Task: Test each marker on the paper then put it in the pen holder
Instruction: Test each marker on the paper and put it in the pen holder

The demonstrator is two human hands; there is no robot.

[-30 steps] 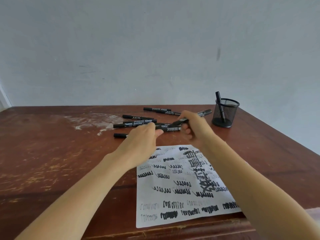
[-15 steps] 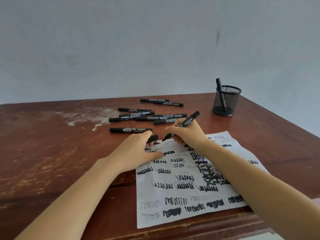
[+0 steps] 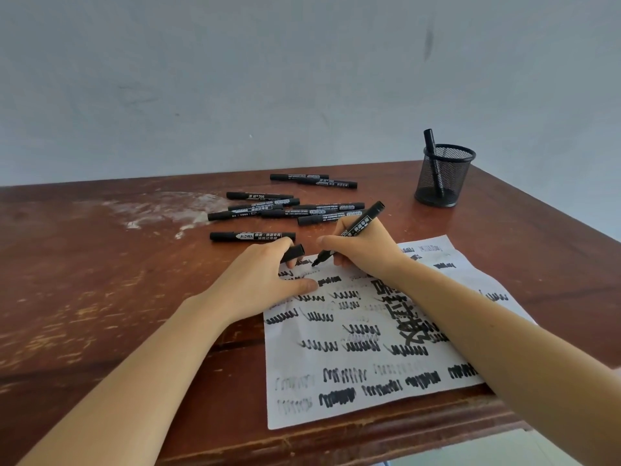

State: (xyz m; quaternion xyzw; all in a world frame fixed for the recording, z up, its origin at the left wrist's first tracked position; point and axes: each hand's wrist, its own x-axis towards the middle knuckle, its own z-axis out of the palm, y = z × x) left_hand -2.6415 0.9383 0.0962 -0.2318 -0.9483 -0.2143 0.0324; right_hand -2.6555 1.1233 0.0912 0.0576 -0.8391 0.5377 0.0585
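The right hand (image 3: 364, 250) grips an uncapped marker (image 3: 349, 232), its tip on the paper's (image 3: 369, 375) far edge. The left hand (image 3: 265, 280) pinches the cap (image 3: 295, 252) and presses the paper down. Loose markers (image 3: 265, 210) lie behind; the pen holder (image 3: 443, 178) stands far right, one marker inside.

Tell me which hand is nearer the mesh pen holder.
Right. The right hand, writing with a marker, lies nearer the pen holder; the left hand, holding the cap, sits farther left.
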